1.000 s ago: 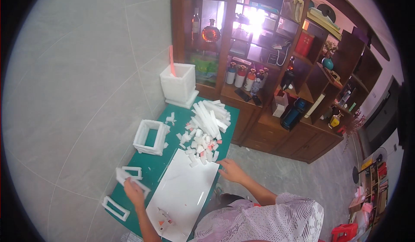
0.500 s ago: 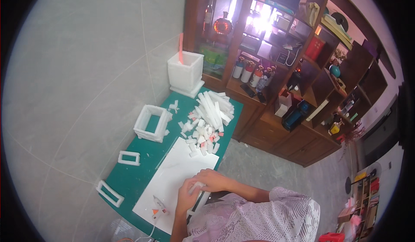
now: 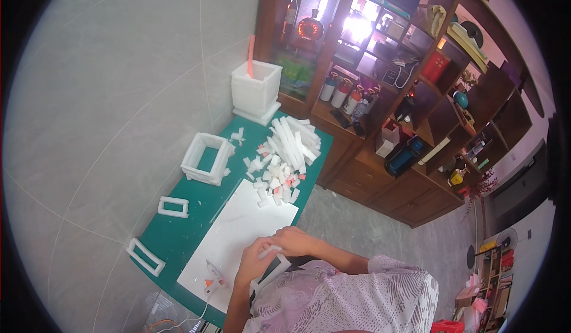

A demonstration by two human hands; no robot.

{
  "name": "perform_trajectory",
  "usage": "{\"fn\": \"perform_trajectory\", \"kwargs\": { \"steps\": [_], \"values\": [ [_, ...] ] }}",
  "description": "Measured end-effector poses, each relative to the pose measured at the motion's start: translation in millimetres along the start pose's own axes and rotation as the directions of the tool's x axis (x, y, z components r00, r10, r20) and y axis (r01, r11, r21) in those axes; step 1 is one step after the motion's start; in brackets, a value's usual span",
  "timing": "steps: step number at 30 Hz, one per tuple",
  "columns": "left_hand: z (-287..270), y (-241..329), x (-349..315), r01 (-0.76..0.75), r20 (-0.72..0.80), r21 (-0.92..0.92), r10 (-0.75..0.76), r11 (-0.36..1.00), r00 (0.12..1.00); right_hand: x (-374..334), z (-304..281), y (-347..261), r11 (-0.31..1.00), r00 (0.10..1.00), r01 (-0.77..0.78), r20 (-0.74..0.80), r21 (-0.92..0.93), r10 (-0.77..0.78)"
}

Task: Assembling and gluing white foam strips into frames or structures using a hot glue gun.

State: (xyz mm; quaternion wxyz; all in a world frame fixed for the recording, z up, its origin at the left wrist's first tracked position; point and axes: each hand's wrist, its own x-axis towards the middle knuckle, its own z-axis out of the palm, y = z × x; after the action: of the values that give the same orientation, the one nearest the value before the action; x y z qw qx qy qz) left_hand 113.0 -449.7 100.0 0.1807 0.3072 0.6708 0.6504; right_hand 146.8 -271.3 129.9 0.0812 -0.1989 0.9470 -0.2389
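Observation:
My left hand [image 3: 256, 261] and my right hand [image 3: 292, 241] are close together over the near right edge of a white board [image 3: 241, 223]. Between them is a white foam frame [image 3: 282, 264], its dark opening partly showing in front of my body. The fingers of both hands curl around it, and part of the piece is hidden by them. A small glue gun [image 3: 215, 277] with an orange part lies on the board to the left of my left hand, its white cord running off the near edge.
A heap of white foam strips and scraps [image 3: 291, 145] lies at the far right of the green table [image 3: 196, 229]. Along the left are a box-shaped foam frame [image 3: 205, 159] and two smaller foam frames. A foam bin [image 3: 256, 89] stands at the back, beside a wooden cabinet [image 3: 357, 172].
My left hand has shifted slightly left, and more of the foam frame with its dark opening shows below the hands. The whole view has tilted slightly, moving the table up and left.

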Motion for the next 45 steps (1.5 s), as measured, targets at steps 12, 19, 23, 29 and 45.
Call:
{"fn": "perform_trajectory", "kwargs": {
  "steps": [12, 19, 23, 29, 45],
  "values": [
    [-10.4, 19.2, 4.1, 0.154, -0.006, 0.011, -0.154, 0.988, 0.988, 7.7, -12.7, 18.8, 0.997, 0.997, 0.056, -0.058, 0.058, -0.053],
    [-23.4, 16.2, 6.1, 0.149, -0.26, -0.32, -0.238, 0.936, 0.936, 11.0, -47.0, 41.3, 0.851, 0.97, -0.068, -0.167, 0.52, 0.179],
    [-17.9, 16.2, 15.4, 0.056, -0.448, -0.384, -0.238, 0.922, 0.862, 26.8, -35.8, 50.4, 0.846, 0.95, 0.143, -0.311, 0.513, 0.027],
    [-4.8, 17.1, 27.3, -0.087, -0.613, -0.405, -0.2, 0.91, 0.765, 42.9, -10.8, 95.9, 0.911, 0.992, 0.119, -0.016, 0.396, -0.122],
    [100.8, 4.3, 108.7, 0.341, -0.486, -0.186, -0.388, 0.921, 0.783, 44.0, -55.9, 161.4, 0.67, 0.997, -0.069, 0.063, 0.74, 0.033]
  ]
}}
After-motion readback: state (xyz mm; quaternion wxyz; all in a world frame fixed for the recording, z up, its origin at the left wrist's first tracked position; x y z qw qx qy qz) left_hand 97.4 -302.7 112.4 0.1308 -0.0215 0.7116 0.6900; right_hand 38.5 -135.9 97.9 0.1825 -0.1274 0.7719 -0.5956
